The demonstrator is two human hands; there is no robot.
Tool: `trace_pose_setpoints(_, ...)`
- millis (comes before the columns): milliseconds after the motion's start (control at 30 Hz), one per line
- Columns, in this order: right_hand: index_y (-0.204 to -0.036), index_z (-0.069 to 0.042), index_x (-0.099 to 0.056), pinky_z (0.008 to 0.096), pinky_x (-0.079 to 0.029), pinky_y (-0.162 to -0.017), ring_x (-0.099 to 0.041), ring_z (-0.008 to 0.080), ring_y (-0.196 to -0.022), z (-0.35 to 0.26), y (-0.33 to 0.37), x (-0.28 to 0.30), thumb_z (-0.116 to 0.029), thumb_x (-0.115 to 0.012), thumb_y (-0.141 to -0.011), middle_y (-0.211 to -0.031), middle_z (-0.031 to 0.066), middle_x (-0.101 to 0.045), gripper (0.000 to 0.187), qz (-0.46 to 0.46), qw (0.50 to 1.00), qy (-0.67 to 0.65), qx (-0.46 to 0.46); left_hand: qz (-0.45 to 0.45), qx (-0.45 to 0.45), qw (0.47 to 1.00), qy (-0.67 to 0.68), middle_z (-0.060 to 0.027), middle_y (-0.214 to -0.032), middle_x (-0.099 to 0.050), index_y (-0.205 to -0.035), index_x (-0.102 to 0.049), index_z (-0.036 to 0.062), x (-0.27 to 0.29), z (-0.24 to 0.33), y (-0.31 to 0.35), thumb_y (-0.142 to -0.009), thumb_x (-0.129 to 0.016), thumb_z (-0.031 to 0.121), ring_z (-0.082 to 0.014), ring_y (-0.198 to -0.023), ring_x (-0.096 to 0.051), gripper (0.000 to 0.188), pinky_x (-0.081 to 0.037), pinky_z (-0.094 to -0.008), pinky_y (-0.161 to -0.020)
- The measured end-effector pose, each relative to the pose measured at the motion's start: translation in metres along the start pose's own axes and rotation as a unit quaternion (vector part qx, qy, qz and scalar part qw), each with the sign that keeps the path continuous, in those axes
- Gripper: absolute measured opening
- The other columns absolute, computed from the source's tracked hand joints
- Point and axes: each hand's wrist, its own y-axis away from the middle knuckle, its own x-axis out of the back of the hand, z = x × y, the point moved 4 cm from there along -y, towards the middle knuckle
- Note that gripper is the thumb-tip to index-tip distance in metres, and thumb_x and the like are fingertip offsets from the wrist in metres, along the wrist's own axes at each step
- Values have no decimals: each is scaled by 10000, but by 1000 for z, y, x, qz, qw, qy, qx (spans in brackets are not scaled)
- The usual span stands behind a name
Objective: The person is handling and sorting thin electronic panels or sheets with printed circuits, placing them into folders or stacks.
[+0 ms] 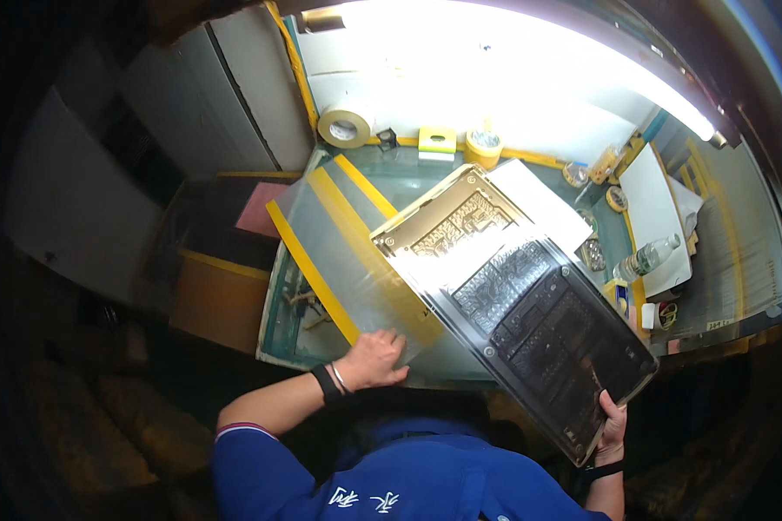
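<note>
My right hand (614, 424) grips the near right corner of a dark rectangular panel (565, 334) with raised, circuit-like patterns and small round corner fittings. The panel slants over the near edge of the glass-topped table (382, 161). At its far end a bronze-looking patterned panel (469, 221) shows in the glare; whether the two are separate I cannot tell. To the left lies a clear plastic sheet (330, 247) with yellow tape bands, partly covered by the dark panel. My left hand (375, 358) is closed with curled fingers at the sheet's near edge.
Along the back stand a large tape roll (345, 128), a yellow-green box (437, 141) and a yellow tub (484, 149). A white sheet (539, 201) lies behind the panels. At right are a plastic bottle (649, 258) and a white board (656, 217). A lamp tube (669, 91) glares overhead.
</note>
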Motion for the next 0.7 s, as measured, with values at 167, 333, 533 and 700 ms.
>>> trace_pose_setpoints(167,-1224,-11,-381,355,-483,-813,-559,239,-947,-19,1,29,-20,-545,-789,-1091,116,-535,464,-7,997,24,-80,37,66,996,-55,-187,-909,-531,-781,-518,5,-26,7,4,-675,-559,125,-286,-821,-554,166,-502,-357,-597)
trace_pose_setpoints(333,-1255,-14,-347,390,-463,-857,-544,264,-981,-32,32,75,-25,-522,-797,-1145,146,-502,490,35,992,22,-118,72,65,993,-67,-152,-757,-504,-696,-484,16,-39,19,-2,-654,-557,77,-266,-743,-547,103,-497,-344,-568)
trace_pose_setpoints(533,-1256,-7,-347,406,-436,-891,-527,279,-1011,-51,83,107,-39,-528,-797,-1185,159,-478,493,65,992,33,-103,44,64,994,-80,-178,-722,-540,-676,-516,1,-42,11,-4,-664,-572,85,-290,-695,-571,102,-498,-351,-586)
trace_pose_setpoints(700,-1228,-1,-380,397,-453,-871,-539,279,-994,-55,104,133,-54,-565,-771,-1153,146,-508,496,66,991,60,-103,-43,155,982,102,-208,-663,-595,-633,-590,-21,-27,-11,-30,-673,-648,141,-302,-652,-602,177,-487,-366,-611)
